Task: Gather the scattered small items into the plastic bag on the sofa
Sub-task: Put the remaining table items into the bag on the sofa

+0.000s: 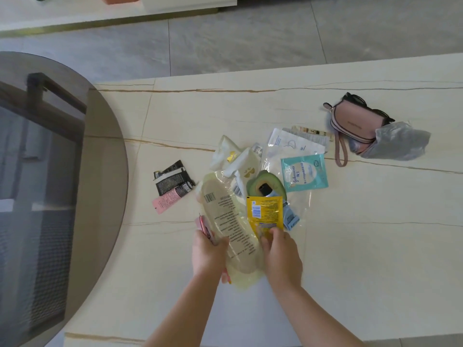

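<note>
Both hands engaged: left hand (208, 251) grips a pale yellow packet (231, 229) on the marble table (375, 234); right hand (280, 251) pinches a yellow sachet (264, 214).

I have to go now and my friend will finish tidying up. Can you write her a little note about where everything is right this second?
Left hand grips the near edge of the clear plastic bag and a small pink item. Right hand pinches the yellow sachet at the bag's mouth.

The bag lies on the pale marble-look tabletop, with a big pale pack inside; how much else is inside is hard to tell.

Left to gather: black and pink tubes on the left, white sachets, avocado-shaped item, blue Johnson's sachet, white packets. The pink pouch sits far right.
</note>
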